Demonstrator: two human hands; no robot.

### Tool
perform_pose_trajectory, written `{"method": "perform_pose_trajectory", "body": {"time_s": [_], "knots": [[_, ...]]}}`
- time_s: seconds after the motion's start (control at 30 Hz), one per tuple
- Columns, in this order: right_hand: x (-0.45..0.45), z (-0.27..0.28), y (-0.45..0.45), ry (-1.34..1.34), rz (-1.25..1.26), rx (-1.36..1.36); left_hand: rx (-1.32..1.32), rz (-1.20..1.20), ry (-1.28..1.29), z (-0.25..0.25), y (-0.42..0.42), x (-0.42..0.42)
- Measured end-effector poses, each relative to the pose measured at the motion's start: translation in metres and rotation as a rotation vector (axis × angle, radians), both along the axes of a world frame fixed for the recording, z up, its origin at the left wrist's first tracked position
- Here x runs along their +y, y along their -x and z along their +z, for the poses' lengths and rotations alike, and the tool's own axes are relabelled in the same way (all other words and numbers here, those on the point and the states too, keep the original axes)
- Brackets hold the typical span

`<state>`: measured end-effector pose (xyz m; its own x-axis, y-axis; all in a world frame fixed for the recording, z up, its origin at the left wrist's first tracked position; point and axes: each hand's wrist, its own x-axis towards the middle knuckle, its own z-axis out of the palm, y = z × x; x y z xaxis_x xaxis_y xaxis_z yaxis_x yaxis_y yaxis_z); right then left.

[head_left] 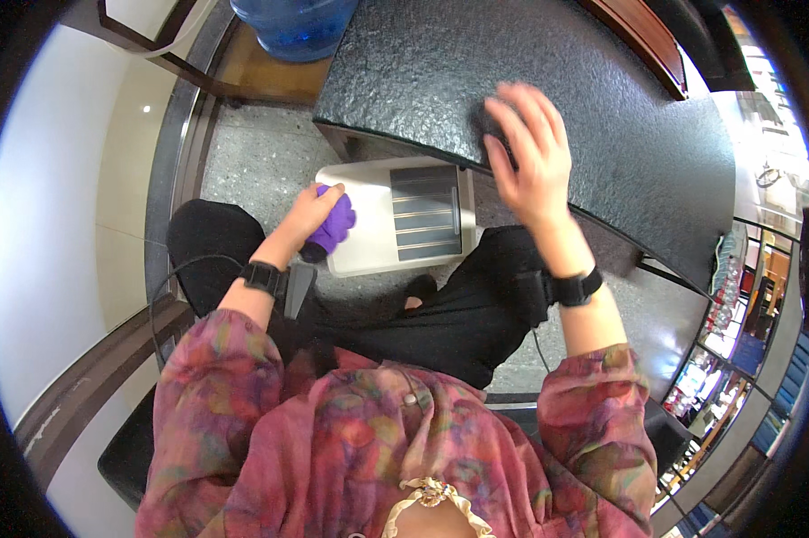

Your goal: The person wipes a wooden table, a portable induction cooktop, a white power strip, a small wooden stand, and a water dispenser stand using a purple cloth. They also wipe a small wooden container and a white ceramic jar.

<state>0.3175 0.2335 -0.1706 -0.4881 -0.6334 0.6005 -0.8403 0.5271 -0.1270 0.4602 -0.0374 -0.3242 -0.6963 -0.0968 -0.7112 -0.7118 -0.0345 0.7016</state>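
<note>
My left hand (315, 210) is closed on a bunched purple cloth item (335, 218) with a black end, perhaps a glove or sock. It is held over the left edge of a cream plastic tray or bin (367, 252). Inside that bin, on its right side, lies a dark grey ribbed panel (426, 215) with pale lines. Above the dark textured tabletop (411, 74), near its front edge, my right hand (529, 144) is raised with curved, parted fingers and looks slightly blurred. No object shows in it.
A blue water jug (293, 27) stands on a wooden surface at the upper left. A reddish-brown wooden piece (640, 44) lies at the table's far side. The bin sits low by the table's front edge, before my knees. A wall runs along the left, and shelves fill the far right.
</note>
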Motion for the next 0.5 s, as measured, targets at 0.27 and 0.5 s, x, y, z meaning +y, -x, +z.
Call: {"method": "perform_pose_trajectory", "body": {"time_s": [0.27, 0.5], "knots": [[-0.061, -0.120, -0.168, 0.410, -0.200, -1.363, 0.121, 0.193, -0.455, 0.010, -0.036, 0.056], [-0.076, -0.146, -0.147, 0.093, -0.384, -0.929, 0.175, -0.092, 0.796, -0.065, -0.040, 0.041]]}}
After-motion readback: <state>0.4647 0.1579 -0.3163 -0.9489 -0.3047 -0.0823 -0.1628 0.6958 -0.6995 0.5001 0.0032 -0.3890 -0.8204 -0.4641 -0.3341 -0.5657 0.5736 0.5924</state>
